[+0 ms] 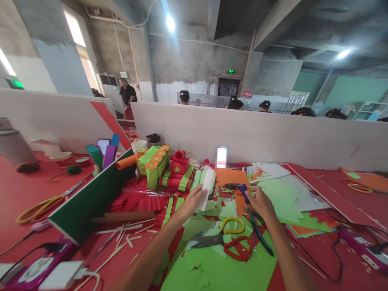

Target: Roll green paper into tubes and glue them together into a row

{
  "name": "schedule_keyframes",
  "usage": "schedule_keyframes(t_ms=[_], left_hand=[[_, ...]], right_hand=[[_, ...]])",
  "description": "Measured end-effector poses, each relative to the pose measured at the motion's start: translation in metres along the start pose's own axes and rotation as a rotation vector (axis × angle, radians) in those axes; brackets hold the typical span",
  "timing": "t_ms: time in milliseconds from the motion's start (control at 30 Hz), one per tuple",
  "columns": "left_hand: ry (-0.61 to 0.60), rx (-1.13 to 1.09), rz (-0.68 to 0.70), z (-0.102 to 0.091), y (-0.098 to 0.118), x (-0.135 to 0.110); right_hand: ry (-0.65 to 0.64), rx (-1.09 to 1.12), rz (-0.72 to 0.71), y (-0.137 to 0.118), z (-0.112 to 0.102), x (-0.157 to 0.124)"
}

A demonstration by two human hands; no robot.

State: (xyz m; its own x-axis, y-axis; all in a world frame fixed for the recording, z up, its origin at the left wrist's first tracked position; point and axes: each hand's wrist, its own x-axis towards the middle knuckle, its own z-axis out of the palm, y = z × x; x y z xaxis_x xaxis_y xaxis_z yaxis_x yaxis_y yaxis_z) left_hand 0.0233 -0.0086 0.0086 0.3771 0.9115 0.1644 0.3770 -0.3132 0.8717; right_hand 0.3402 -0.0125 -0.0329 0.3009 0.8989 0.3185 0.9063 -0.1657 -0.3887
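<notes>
My left hand (195, 198) is closed on a white strip (207, 188) that looks like folded paper or foam, tilted upright. Behind the strip are pale green rolls (197, 178). My right hand (260, 200) has its fingers closed at the handle of a blue and black hot glue gun (241, 188); the nozzle points left toward the strip. Below the right hand lie green-handled pliers (260, 234). Scissors (224, 240) with one yellow and one red handle rest on green sheets (230, 273) between my forearms.
Left of the strip stand green and orange paper cylinders (154, 169) and a red box with a star (179, 166). A dark green board (91, 198) rises at left. Wooden sticks (121, 238), power strips (39, 264) and a white partition (257, 139) surround the work.
</notes>
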Motion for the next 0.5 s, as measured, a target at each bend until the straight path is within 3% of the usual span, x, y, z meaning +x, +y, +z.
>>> schedule_keyframes(t_ms=[100, 233, 500], left_hand=[[0.012, -0.326, -0.045, 0.002, 0.001, 0.000], [-0.030, -0.536, -0.040, 0.005, 0.001, 0.001], [0.002, -0.503, -0.134, 0.003, 0.003, 0.000]], right_hand=[[-0.164, -0.064, 0.137, 0.005, 0.003, 0.004], [-0.230, -0.066, 0.142, -0.001, 0.007, 0.008], [-0.183, -0.045, 0.091, -0.009, 0.014, 0.009]])
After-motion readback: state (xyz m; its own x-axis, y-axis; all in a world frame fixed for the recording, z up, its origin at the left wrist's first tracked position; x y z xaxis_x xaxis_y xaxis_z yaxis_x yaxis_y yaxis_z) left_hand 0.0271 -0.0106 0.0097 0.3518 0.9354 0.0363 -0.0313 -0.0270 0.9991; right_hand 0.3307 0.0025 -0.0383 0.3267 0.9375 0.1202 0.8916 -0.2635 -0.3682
